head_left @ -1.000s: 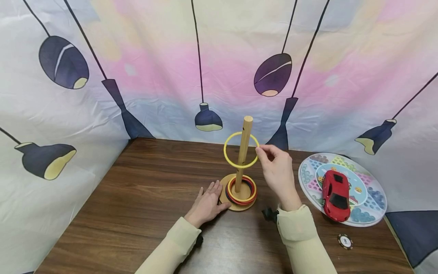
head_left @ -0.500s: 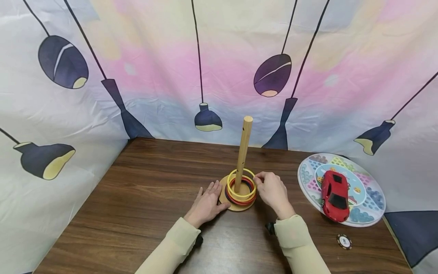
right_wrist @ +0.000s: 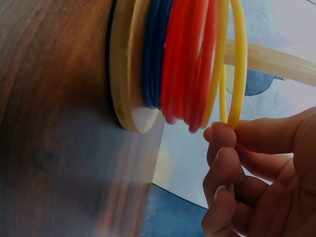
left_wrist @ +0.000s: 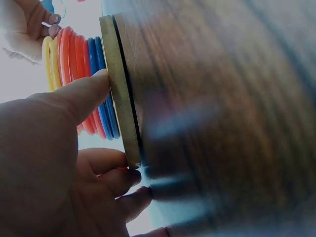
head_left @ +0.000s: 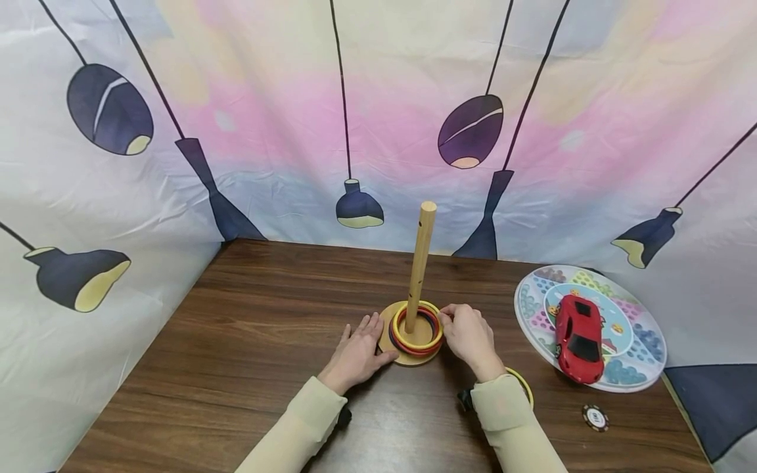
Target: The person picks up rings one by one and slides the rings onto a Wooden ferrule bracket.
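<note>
A wooden peg [head_left: 420, 263] stands upright on a round wooden base [head_left: 420, 336]. Around its foot are stacked blue rings [right_wrist: 154, 59], red rings [right_wrist: 190, 59] and yellow on top. My right hand [head_left: 470, 334] pinches the topmost yellow ring [right_wrist: 239, 59] between thumb and fingertips; that ring encircles the peg. In the right wrist view it sits slightly tilted, a small gap above the yellow ring [right_wrist: 220, 64] below. My left hand [head_left: 355, 351] rests against the base's left side, fingers spread, its thumb touching the base.
Another yellow ring [head_left: 525, 384] lies on the table, partly hidden under my right sleeve. To the right, a red toy car [head_left: 581, 338] sits on a round printed board [head_left: 641, 309]. A poker chip [head_left: 595, 418] lies nearer me. A patterned cloth [head_left: 284, 118] hangs behind the table.
My right hand has lowered the yellow ring down the peg onto the stack. The yellow ring beside my right sleeve has come into view. My left hand has stayed in place.
</note>
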The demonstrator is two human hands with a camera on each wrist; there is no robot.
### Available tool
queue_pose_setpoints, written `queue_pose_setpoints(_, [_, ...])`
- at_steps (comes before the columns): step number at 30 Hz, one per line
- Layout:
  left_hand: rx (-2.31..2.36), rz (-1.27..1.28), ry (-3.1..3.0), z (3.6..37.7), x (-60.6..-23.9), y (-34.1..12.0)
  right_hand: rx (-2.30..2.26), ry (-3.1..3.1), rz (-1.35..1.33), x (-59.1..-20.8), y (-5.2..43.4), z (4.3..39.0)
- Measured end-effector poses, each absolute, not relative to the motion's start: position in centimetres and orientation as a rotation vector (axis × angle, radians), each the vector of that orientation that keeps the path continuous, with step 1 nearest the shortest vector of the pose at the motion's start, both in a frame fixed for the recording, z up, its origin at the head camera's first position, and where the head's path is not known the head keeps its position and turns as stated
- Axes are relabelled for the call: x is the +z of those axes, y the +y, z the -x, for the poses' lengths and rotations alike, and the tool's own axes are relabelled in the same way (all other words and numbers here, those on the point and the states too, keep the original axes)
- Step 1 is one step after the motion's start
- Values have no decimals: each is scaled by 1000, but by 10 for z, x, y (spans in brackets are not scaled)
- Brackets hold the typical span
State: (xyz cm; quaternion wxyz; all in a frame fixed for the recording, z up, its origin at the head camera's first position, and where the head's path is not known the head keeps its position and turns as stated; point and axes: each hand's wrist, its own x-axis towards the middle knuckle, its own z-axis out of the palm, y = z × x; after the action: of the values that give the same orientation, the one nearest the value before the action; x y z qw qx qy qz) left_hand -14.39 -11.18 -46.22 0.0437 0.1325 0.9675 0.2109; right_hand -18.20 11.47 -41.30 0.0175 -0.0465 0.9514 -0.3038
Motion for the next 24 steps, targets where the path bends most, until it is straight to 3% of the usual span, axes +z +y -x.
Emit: queue_pose_setpoints(24, [609,-414,2963,145,-463,-111,-891,2926,127,-419,117,182])
